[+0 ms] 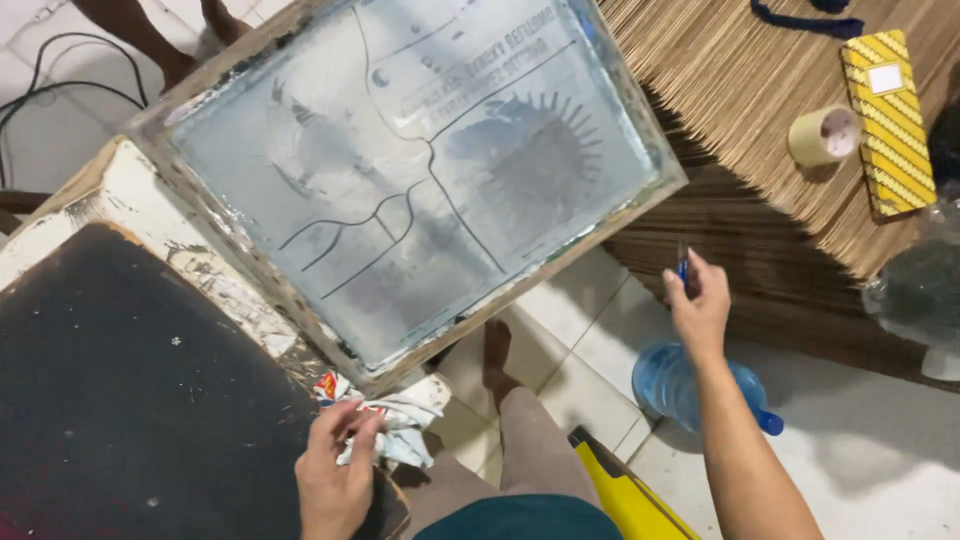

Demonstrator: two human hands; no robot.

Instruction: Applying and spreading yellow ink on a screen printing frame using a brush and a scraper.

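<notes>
Looking down from my head camera, my left hand is closed around a crumpled rag, white with red and blue print, bunched at the near edge of the tabletop. The rag sits just below the lower corner of a wooden-framed printing screen, close enough to reach its mesh.

The screen is tilted, its near corner down at the tabletop's white, paint-stained edge and the rest lifted away from me, so the pale mesh with its faint line drawing and spiky round shape faces up toward me. I cannot tell what props up the far side.

My right hand is raised out to the side, well apart from the screen, fingers pinched around a small dark blue item; I cannot tell what it is. Below that hand, on the tiled floor, lies a blue water jug.

To the right, stacked brown cardboard sheets carry a roll of tape and a yellow patterned box. My knee and bare foot show between the tabletop and the jug.
</notes>
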